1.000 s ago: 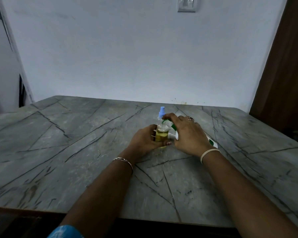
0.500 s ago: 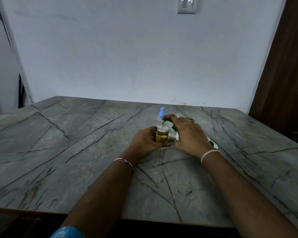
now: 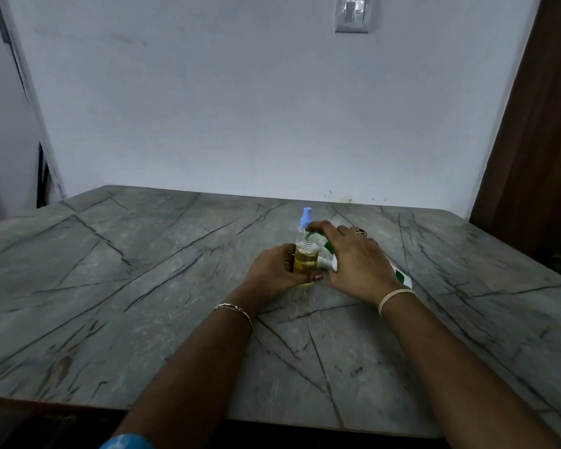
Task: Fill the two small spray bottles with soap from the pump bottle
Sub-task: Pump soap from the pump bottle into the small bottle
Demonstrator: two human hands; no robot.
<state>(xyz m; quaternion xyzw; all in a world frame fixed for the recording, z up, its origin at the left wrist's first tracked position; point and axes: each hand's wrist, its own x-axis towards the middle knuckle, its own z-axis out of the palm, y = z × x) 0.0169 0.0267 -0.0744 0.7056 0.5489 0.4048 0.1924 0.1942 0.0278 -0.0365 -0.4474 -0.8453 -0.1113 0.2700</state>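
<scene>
My left hand (image 3: 272, 270) grips a small clear bottle (image 3: 305, 262) that stands on the table, partly full of yellow soap, its threaded neck uncapped. Right behind it stands a second small spray bottle with a blue spray cap (image 3: 306, 217). My right hand (image 3: 353, 257) lies over the white and green pump bottle (image 3: 402, 277), which leans toward the small bottle. Its fingers curl round the bottle, and the fingertips are on the green pump head (image 3: 313, 235) above the open neck. Most of the pump bottle is hidden under the hand. A small white part (image 3: 324, 262) shows between my hands.
The grey marble table (image 3: 143, 286) reaches to a pale wall at the back. A brown wooden panel (image 3: 538, 140) stands at the right. A light switch (image 3: 353, 12) is on the wall.
</scene>
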